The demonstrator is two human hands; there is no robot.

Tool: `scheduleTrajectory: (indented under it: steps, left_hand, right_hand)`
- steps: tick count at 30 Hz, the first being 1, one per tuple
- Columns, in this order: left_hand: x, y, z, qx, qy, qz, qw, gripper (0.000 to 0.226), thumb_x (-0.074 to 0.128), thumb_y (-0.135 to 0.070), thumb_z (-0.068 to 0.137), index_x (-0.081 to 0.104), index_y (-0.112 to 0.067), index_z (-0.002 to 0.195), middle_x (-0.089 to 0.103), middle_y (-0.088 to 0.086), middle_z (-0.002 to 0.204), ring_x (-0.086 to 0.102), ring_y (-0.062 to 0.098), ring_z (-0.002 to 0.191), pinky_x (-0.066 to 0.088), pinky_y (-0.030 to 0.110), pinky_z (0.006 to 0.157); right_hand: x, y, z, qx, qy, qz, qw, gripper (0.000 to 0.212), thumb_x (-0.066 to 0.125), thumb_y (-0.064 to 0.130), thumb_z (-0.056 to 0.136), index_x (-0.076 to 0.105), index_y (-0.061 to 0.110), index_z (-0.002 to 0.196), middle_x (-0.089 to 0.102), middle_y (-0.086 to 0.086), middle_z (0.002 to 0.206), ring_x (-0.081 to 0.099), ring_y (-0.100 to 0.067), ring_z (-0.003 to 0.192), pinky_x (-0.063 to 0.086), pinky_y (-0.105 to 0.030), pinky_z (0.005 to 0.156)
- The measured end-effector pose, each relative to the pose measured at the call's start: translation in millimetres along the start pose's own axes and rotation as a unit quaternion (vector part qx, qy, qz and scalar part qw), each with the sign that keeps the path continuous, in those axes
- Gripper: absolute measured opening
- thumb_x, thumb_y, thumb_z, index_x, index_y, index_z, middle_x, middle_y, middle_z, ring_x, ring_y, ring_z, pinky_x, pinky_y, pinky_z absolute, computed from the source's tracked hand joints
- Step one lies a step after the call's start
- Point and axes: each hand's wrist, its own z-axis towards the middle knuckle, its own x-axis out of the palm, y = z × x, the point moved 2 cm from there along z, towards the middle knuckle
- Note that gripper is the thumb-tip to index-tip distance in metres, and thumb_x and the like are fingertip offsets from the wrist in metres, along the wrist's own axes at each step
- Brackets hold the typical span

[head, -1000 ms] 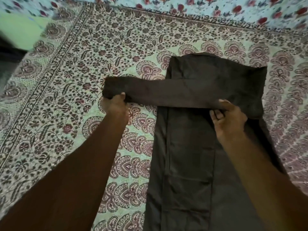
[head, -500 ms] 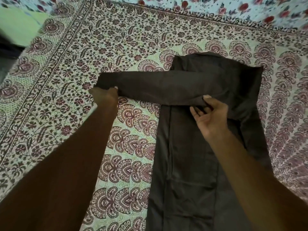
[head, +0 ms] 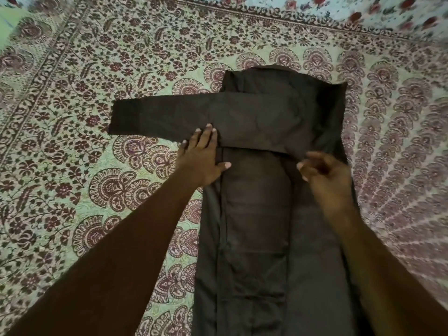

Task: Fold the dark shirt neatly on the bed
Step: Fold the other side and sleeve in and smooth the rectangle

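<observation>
The matte dark shirt (head: 257,226) lies as a long narrow strip on the paisley-printed bed (head: 97,190), its sleeve (head: 169,115) folded straight across, the left hand (head: 203,158) pressing the sleeve edge with flat, straight fingers, the right hand (head: 324,173) blurred, fingers curled, grip impossible to tell.

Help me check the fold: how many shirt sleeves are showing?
1. The sleeve lies crosswise over the dark shirt, its cuff out left on the bedsheet, the left hand resting on its near edge. A second sleeve may be hidden under the folds.
</observation>
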Motion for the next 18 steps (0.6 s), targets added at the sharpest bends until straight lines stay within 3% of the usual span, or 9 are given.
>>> scheduleTrajectory:
  steps: [3, 6, 10, 13, 15, 18]
  left_hand:
    - [-6.9, -10.5, -1.4, -0.014, -0.015, 0.034, 0.999, 0.097, 0.052, -0.064, 0.096, 0.003, -0.016, 0.164, -0.004, 0.0, 0.172, 0.0, 0.029, 0.159, 0.009, 0.053, 0.127]
    - [-12.9, -22.6, -9.3, -0.009, -0.054, 0.048, 0.997, 0.087, 0.062, -0.053, 0.094, 0.022, -0.01, 0.159, 0.017, 0.007, 0.167, 0.018, 0.03, 0.153, 0.023, 0.053, 0.122]
    - [-13.8, -60.8, -41.6, 0.011, -0.1, -0.004, 0.995, 0.068, 0.062, -0.028, 0.096, 0.033, -0.007, 0.154, 0.029, 0.01, 0.162, 0.032, 0.033, 0.145, 0.032, 0.051, 0.117]
    - [9.4, -118.0, -97.6, 0.051, -0.121, -0.147, 0.98, 0.052, 0.06, -0.018, 0.095, 0.048, -0.01, 0.144, 0.046, 0.012, 0.146, 0.048, 0.035, 0.129, 0.045, 0.049, 0.106]
    - [41.5, -156.9, -139.1, 0.056, -0.073, -0.236, 0.967, 0.047, 0.059, -0.015, 0.095, 0.052, -0.015, 0.141, 0.052, 0.01, 0.137, 0.053, 0.032, 0.122, 0.048, 0.046, 0.102]
    - [91.5, -208.7, -197.7, 0.012, 0.009, -0.351, 0.936, 0.047, 0.06, -0.01, 0.093, 0.054, -0.018, 0.139, 0.063, 0.004, 0.114, 0.061, 0.026, 0.108, 0.052, 0.044, 0.097]
  right_hand:
    - [-39.6, -34.7, -18.6, -0.054, -0.058, -0.265, 0.961, 0.039, 0.076, 0.033, 0.075, 0.073, 0.019, 0.112, 0.067, -0.02, 0.117, 0.062, -0.042, 0.112, 0.051, -0.052, 0.1]
    - [-53.3, -59.4, -36.3, 0.015, 0.001, -0.406, 0.914, 0.051, 0.08, 0.031, 0.079, 0.068, 0.02, 0.128, 0.052, -0.022, 0.14, 0.047, -0.048, 0.126, 0.042, -0.05, 0.11]
    - [-54.1, -68.8, -52.3, -0.04, 0.117, -0.378, 0.917, 0.051, 0.071, 0.038, 0.082, 0.068, 0.025, 0.131, 0.046, -0.013, 0.151, 0.048, -0.044, 0.132, 0.044, -0.053, 0.112]
    - [-80.6, -74.3, -76.5, -0.041, 0.032, -0.339, 0.94, 0.043, 0.07, 0.026, 0.086, 0.068, 0.022, 0.129, 0.052, -0.013, 0.143, 0.053, -0.043, 0.125, 0.049, -0.052, 0.105]
    - [-101.4, -84.0, -102.0, 0.041, -0.027, -0.332, 0.942, 0.042, 0.07, 0.019, 0.088, 0.066, 0.015, 0.13, 0.049, -0.018, 0.142, 0.049, -0.046, 0.124, 0.047, -0.054, 0.104]
    - [-126.1, -105.8, -142.7, 0.104, -0.015, -0.324, 0.94, 0.044, 0.073, 0.021, 0.09, 0.063, 0.012, 0.132, 0.04, -0.018, 0.145, 0.043, -0.046, 0.127, 0.045, -0.052, 0.104]
